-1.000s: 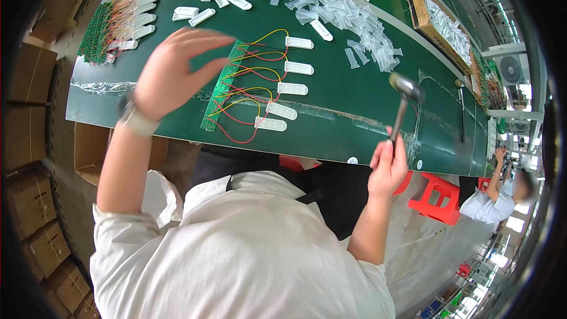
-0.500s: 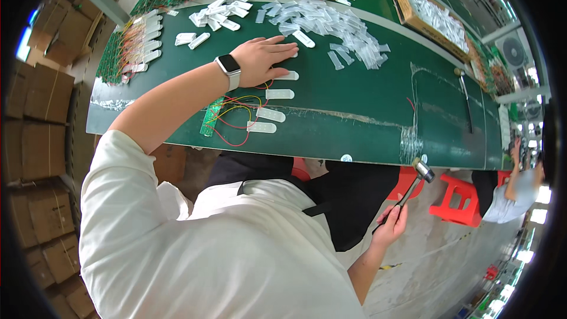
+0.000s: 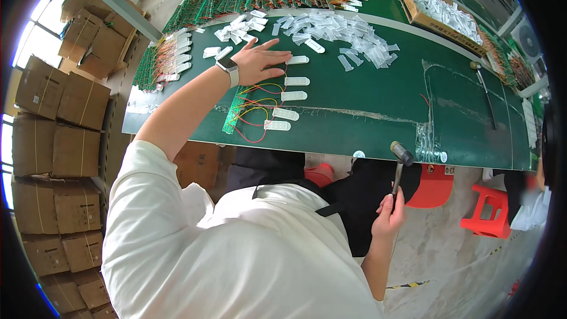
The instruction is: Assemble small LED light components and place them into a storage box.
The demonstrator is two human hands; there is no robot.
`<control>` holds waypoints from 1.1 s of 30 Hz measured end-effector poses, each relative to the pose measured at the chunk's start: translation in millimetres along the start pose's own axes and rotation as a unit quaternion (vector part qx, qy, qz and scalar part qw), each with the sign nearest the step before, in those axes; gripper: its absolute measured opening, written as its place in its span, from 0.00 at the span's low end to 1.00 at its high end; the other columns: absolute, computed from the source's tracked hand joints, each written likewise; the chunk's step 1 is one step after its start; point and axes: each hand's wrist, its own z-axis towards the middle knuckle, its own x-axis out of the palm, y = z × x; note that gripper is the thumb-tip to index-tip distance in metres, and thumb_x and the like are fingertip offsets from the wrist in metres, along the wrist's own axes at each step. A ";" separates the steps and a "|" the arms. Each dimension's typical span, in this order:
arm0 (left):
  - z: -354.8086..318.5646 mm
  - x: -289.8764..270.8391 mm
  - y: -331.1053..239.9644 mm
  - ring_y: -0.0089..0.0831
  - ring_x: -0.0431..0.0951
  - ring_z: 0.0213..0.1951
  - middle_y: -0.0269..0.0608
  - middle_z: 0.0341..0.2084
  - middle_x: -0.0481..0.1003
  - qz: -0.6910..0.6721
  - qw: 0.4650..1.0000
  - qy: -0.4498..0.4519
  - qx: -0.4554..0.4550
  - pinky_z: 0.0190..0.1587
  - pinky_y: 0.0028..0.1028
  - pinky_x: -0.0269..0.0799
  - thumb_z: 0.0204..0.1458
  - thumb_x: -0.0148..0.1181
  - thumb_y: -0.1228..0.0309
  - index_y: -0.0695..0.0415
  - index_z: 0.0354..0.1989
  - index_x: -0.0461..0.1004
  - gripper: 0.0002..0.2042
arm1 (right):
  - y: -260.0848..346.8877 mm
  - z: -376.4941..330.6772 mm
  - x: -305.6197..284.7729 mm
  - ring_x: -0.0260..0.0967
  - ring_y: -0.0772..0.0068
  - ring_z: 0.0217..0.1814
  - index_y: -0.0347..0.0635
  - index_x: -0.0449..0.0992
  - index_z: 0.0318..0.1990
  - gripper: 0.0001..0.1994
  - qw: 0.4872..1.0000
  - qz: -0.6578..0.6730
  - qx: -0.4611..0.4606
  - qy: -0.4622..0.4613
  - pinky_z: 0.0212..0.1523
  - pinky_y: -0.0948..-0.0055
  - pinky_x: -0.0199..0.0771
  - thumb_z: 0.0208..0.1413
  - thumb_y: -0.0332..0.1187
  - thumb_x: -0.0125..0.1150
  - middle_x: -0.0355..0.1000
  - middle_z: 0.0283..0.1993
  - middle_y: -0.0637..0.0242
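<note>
I see 5 white strips point(image 3: 297, 81) lying crosswise beside the spread, seemingly empty left hand point(image 3: 256, 64); the right hand point(image 3: 388, 217), wrapped round a hammer point(image 3: 398, 172), is farther.

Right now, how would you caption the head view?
Left hand spread by white wired pieces, right hand holding a hammer near the green table.

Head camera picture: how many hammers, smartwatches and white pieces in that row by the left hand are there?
Hammers: 2 (one in the right hand, one on the table)
Smartwatches: 1
White pieces in the row: 5
Total: 8
</note>
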 end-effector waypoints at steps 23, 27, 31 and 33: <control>-114.0 20.9 -35.5 0.41 0.83 0.37 0.43 0.32 0.83 -0.296 0.866 -0.052 -0.400 0.43 0.36 0.78 0.56 0.62 0.44 0.56 0.37 0.83 0.24 | -35.4 19.6 7.0 0.54 0.87 0.21 0.31 0.70 0.63 0.19 0.994 0.102 0.037 0.022 0.20 0.85 0.53 0.73 0.34 0.43 0.62 0.25 0.74; -110.4 45.0 -29.9 0.40 0.83 0.34 0.43 0.30 0.83 -0.304 0.872 -0.106 -0.369 0.41 0.35 0.78 0.52 0.67 0.45 0.57 0.33 0.83 0.23 | -36.2 20.5 3.4 0.53 0.88 0.20 0.32 0.69 0.64 0.19 0.991 0.111 0.069 0.030 0.20 0.85 0.52 0.74 0.35 0.42 0.62 0.25 0.75; -111.0 40.8 -7.4 0.28 0.83 0.31 0.36 0.23 0.79 -0.530 0.771 -0.071 -0.345 0.32 0.27 0.77 0.52 0.71 0.51 0.59 0.27 0.80 0.21 | -35.9 19.5 3.9 0.52 0.89 0.19 0.34 0.69 0.64 0.19 0.993 0.090 0.074 0.031 0.19 0.86 0.50 0.74 0.35 0.42 0.61 0.24 0.77; -117.0 37.7 2.0 0.24 0.81 0.29 0.34 0.23 0.78 -0.587 0.734 -0.084 -0.331 0.30 0.25 0.76 0.52 0.72 0.53 0.59 0.30 0.79 0.19 | -34.3 19.0 4.5 0.52 0.89 0.19 0.35 0.70 0.64 0.19 0.993 0.081 0.083 0.030 0.18 0.86 0.50 0.74 0.35 0.42 0.61 0.24 0.77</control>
